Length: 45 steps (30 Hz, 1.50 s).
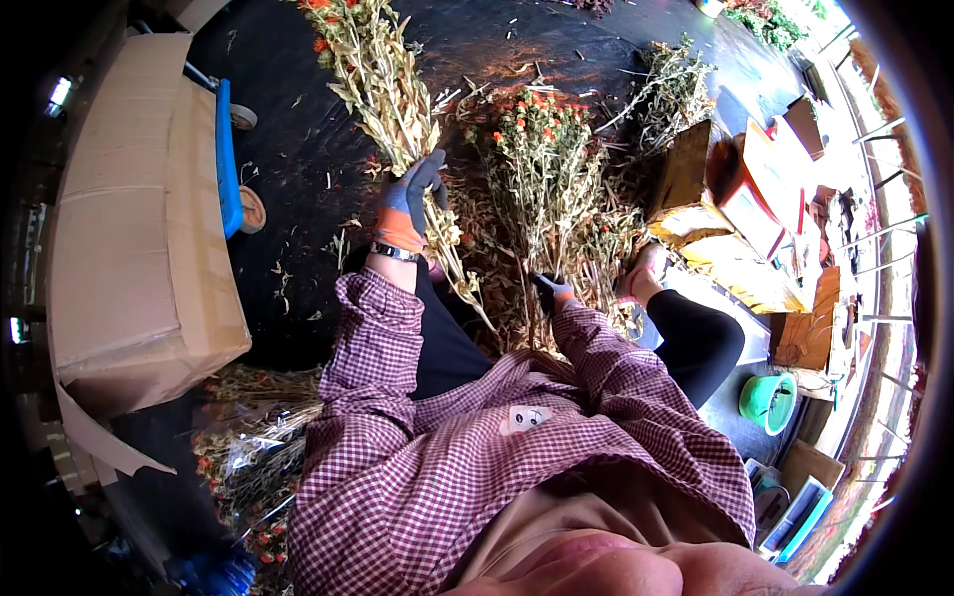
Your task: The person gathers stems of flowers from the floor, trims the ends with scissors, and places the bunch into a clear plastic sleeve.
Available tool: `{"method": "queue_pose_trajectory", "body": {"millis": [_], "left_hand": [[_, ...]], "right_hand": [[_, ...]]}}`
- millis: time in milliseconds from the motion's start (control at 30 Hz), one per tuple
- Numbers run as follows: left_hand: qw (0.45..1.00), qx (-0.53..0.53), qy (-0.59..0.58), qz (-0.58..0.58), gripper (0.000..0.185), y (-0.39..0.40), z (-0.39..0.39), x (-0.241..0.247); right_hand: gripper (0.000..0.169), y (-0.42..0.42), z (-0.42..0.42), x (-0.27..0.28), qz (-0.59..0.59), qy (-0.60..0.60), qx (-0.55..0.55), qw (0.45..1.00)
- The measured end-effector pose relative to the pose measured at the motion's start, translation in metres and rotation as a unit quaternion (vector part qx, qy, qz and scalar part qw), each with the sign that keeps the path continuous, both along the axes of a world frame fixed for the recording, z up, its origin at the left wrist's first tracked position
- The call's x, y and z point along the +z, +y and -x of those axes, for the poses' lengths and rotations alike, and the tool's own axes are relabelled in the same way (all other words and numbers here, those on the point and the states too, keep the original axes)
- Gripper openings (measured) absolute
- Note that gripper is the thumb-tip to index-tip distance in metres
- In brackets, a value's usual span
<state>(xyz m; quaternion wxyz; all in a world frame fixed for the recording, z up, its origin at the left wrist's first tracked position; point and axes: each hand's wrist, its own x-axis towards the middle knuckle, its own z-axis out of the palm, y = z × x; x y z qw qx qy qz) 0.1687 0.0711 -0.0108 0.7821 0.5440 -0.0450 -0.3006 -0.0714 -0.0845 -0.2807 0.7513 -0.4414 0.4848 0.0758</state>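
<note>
My left hand, in a blue, black and orange work glove, is closed around the stems of a bundle of dried flowers with pale leaves and orange heads. The bundle points away from me, and one leafy stem hangs down below the hand. My right hand, gloved too, is low at the stem ends of an upright heap of dried orange-headed flowers; its fingers are partly hidden, so whether it grips stems is unclear.
A large cardboard box stands at left beside a blue wheeled frame. Bundled dried flowers lie behind at lower left. Dried stems lie at upper right, above cardboard boxes and a green bucket. Plant scraps litter the black floor sheet.
</note>
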Motion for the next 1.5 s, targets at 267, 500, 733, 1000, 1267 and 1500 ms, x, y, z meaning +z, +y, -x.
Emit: {"method": "queue_pose_trajectory", "body": {"millis": [267, 500, 733, 1000, 1267, 1500], "left_hand": [[0.999, -0.013, -0.018, -0.035, 0.027, 0.001, -0.004, -0.004], [0.999, 0.011, -0.026, -0.022, 0.034, 0.003, -0.008, -0.007], [0.998, 0.033, -0.012, 0.049, 0.028, 0.005, -0.013, -0.026], [0.993, 0.001, 0.0, 0.118, 0.027, 0.007, -0.007, -0.02], [0.989, 0.022, -0.026, 0.145, 0.025, 0.006, -0.008, -0.015], [0.987, 0.012, -0.044, 0.157, 0.027, 0.008, -0.003, -0.022]], "right_hand": [[0.017, 0.016, -0.01, -0.024, -0.257, -0.183, -0.075, 0.946], [0.02, -0.007, -0.011, 0.012, -0.236, -0.302, -0.076, 0.921], [0.022, -0.008, -0.016, 0.073, 0.093, -0.306, -0.013, 0.947], [0.027, -0.009, -0.005, 0.102, 0.378, -0.415, 0.081, 0.824], [0.031, -0.019, 0.024, 0.119, 0.754, -0.314, 0.176, 0.55], [0.021, -0.037, 0.042, 0.111, 0.391, -0.327, -0.013, 0.86]]}}
